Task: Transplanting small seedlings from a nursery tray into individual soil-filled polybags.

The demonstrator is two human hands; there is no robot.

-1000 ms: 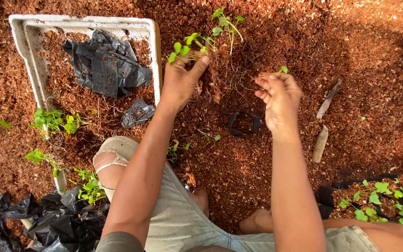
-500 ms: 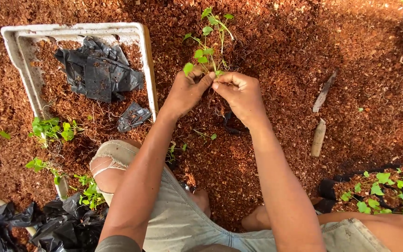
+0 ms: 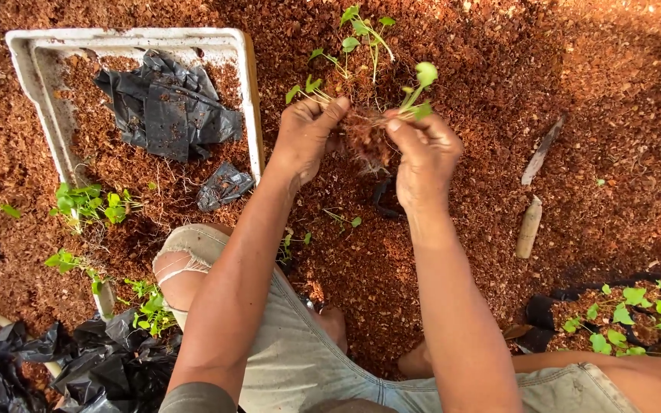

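Two hands grip one clump of seedlings (image 3: pixel 369 130) above the reddish-brown substrate (image 3: pixel 453 260). Your left hand (image 3: pixel 304 138) pinches its stems, fingers closed. Your right hand (image 3: pixel 422 157) pinches one seedling (image 3: pixel 421 92) at the clump's right edge. Left of both lies a white tray (image 3: pixel 252 99).

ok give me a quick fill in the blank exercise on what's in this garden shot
1. Both hands pull apart a clump of green seedlings with tangled ____ full of soil.
2. The crumpled black plastic bags lie inside a ____ rectangular plastic tray.
3. The right hand pinches a seedling with round ____ leaves.
4. The left hand is nearer the tray than the ____ hand.

Missing words: roots; white; green; right
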